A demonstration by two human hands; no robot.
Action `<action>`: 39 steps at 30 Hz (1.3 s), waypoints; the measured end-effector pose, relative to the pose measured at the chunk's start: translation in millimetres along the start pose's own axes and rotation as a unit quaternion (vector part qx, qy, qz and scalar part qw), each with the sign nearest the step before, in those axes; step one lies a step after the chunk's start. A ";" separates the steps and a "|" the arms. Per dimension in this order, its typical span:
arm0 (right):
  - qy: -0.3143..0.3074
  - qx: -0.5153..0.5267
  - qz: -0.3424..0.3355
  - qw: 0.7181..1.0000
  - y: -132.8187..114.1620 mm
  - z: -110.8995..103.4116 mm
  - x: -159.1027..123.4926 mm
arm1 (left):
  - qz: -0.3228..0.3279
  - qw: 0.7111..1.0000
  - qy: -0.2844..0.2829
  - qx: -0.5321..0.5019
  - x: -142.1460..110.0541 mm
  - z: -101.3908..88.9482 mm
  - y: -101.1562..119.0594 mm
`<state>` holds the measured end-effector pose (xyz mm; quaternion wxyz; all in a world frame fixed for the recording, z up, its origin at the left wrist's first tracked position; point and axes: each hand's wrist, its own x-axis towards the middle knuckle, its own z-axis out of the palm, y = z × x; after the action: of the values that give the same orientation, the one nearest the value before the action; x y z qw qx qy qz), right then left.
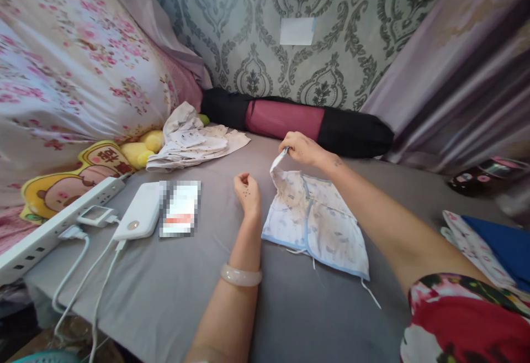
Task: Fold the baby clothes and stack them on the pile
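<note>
A small white baby shirt (331, 236) with a faint grey print, pale blue edging and thin white ties lies spread on the grey sheet. My right hand (304, 149) pinches one of its sleeves at the cuff and lifts it off the sheet, at the shirt's far left corner. To the left of the shirt, my left hand (247, 193) is held with its fingers curled in, apart from the cloth, and nothing shows in it. A pale bangle (240, 275) circles the left wrist.
At left lie a phone (180, 208), a white power bank (141, 211) with cables and a power strip (62, 227). Crumpled printed cloth (194, 139) sits behind them. A long black and maroon bag (285, 120) lies against the wall. Folded fabrics (497, 247) are at right.
</note>
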<state>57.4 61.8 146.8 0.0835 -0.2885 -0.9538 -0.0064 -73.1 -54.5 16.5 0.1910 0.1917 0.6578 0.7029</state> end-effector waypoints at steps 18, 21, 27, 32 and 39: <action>0.131 0.037 0.010 0.991 34.1 7.2 -99.3 | 0.211 0.865 -0.299 0.343 -38.8 6.6 15.7; 0.150 0.026 0.018 0.988 33.8 15.5 -109.2 | 0.225 0.841 -0.320 0.372 -41.9 6.1 12.3; 0.180 0.028 0.044 0.982 34.3 40.0 -129.6 | 0.237 0.806 -0.346 0.416 -47.1 2.8 15.0; 0.188 0.014 0.074 0.979 31.3 55.1 -143.3 | 0.236 0.787 -0.361 0.440 -48.1 2.8 15.5; 0.187 0.028 0.101 0.977 26.9 64.7 -157.2 | 0.242 0.784 -0.354 0.449 -45.5 3.9 10.7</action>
<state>191.1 1.8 56.4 0.2689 -0.3747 -0.8869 -0.0254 -32.4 -75.5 26.6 0.1263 0.6441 0.7173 0.2338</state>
